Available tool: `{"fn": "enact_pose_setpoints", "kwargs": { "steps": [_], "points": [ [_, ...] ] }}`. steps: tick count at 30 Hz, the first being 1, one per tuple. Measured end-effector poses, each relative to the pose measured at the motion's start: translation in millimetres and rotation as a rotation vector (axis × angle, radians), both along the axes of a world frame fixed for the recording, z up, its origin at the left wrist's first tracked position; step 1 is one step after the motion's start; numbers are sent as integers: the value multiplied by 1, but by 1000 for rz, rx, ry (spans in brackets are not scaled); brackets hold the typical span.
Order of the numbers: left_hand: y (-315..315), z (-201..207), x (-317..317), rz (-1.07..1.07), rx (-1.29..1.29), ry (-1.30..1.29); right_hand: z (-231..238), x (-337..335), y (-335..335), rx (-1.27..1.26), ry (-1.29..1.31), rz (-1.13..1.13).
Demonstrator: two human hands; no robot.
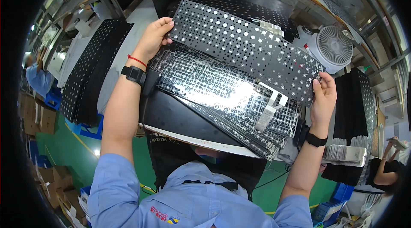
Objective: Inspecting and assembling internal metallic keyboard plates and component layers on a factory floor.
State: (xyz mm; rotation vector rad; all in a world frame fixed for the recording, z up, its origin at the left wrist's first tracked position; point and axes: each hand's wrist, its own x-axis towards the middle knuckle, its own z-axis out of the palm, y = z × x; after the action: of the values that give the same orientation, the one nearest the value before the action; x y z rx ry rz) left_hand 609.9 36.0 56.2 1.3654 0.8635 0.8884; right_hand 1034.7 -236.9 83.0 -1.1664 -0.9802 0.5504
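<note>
Between my two hands hangs a long black perforated keyboard plate, covered in holes and pale round spots. Its left end is pinched by my left hand, thumb and fingers closed on the edge. My right hand grips the lower right corner the same way. The plate slants down to the right. Beneath it lies a shiny clear keyboard membrane sheet with rows of dark rings, partly hidden by the plate. A flat tail with white patches sits on its right part. More thin sheets fan out underneath.
Stacks of black dotted plates stand at the left and behind the held plate. Another black stack is at the right, near a bundle of pale strips. A round white fan stands back right. Other people work at both sides.
</note>
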Motion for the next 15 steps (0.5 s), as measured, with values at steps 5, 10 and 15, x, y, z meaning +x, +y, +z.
{"fn": "enact_pose_setpoints", "kwargs": {
  "steps": [5, 10, 15],
  "points": [
    [8, -9, -8, 44, -48, -266, 3, 3, -5, -88, 6, -5],
    [16, -16, -11, 196, -30, -403, 3, 5, -3, -169, 43, -47],
    [4, -1, -1, 190, -14, -482, -4, 5, 0, -489, -161, -105]
  ]
}}
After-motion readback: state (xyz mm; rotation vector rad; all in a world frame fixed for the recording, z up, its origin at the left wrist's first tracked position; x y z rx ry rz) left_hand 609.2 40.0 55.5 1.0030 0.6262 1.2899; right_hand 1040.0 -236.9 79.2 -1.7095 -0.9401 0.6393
